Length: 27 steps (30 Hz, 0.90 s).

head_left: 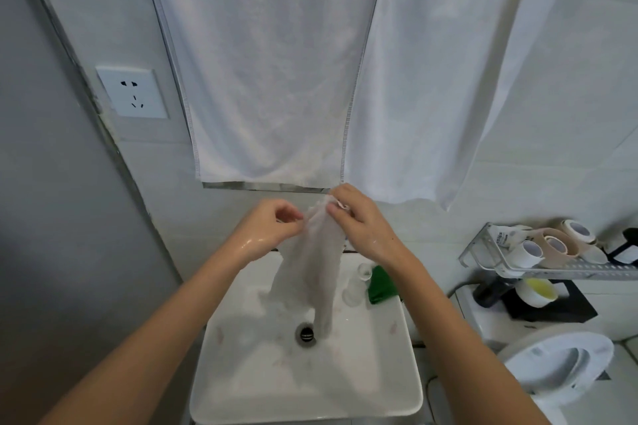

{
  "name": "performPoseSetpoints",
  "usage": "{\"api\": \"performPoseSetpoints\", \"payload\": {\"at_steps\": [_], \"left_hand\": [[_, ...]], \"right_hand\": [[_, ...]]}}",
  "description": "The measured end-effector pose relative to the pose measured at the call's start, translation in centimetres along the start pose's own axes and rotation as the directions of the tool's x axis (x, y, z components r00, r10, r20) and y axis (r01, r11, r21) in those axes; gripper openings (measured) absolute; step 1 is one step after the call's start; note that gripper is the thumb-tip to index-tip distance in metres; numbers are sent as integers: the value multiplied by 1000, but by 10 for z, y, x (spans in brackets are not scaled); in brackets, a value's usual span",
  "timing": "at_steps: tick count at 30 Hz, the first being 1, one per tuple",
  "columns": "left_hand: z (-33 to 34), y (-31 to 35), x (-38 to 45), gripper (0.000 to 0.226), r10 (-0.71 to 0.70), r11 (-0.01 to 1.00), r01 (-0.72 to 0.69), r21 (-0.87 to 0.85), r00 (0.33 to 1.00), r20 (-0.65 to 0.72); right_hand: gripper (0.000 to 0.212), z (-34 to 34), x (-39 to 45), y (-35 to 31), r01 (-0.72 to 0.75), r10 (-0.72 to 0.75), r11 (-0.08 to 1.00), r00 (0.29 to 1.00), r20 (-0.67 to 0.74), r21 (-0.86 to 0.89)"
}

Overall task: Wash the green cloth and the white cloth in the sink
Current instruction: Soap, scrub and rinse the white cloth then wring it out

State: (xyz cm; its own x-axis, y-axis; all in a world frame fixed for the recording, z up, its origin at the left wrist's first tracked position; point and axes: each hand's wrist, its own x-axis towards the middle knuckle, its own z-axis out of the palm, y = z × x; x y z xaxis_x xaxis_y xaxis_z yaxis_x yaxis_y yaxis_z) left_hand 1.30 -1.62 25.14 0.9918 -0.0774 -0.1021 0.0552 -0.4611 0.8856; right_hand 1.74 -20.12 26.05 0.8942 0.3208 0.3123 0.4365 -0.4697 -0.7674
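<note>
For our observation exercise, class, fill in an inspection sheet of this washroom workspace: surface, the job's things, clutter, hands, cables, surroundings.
Surface: white rectangular ceramic sink, wet, with a round metal drain.
Job's things: thin white cloth held up over the basin, lower end hanging beside the drain; crumpled green cloth on the sink's back right corner.
Clutter: small clear plastic cup beside the green cloth.
Hands: left hand and right hand both pinch the white cloth's top edge.
Cables: nothing seen.
Surroundings: large white hanging towel, white wall socket, metal wall shelf holding tape rolls, white toilet.
</note>
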Motion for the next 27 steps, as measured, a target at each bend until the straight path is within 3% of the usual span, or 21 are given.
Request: {"api": "performPoseSetpoints", "payload": {"at_steps": [2, 4, 7, 9, 12, 19, 24, 27], "left_hand": [[4, -5, -1, 26, 175, 984, -172, 49, 984, -47], [6, -5, -2, 38, 301, 953, -302, 26, 953, 20], [11, -5, -5, 23, 329, 944, -326, -48, 932, 152], [18, -11, -7, 15, 344, 938, -346, -10, 929, 139], [31, -26, -12, 28, 307, 942, -317, 111, 947, 95], [57, -67, -22, 24, 155, 933, -166, 320, 986, 60], [53, -89, -21, 21, 93, 942, -83, 327, 995, -17], [36, -93, -15, 16, 109, 939, -83, 334, 992, -60]], "right_hand": [[33, -9, 2, -5, -96, 92, 977, 995, 30, 191], [26, -20, 4, -12, -130, 126, 934, 991, 31, 334], [21, -31, 6, -19, -149, 146, 899, 988, 40, 413], [27, -36, 6, -19, -142, 148, 887, 989, 21, 438], [31, -43, 4, -22, -129, 150, 876, 989, -9, 465], [27, -63, 2, -27, -53, 128, 881, 983, -130, 470], [26, -76, -1, -20, -50, 148, 906, 967, -205, 420], [27, -81, -4, -13, -72, 146, 951, 962, -231, 301]]}}
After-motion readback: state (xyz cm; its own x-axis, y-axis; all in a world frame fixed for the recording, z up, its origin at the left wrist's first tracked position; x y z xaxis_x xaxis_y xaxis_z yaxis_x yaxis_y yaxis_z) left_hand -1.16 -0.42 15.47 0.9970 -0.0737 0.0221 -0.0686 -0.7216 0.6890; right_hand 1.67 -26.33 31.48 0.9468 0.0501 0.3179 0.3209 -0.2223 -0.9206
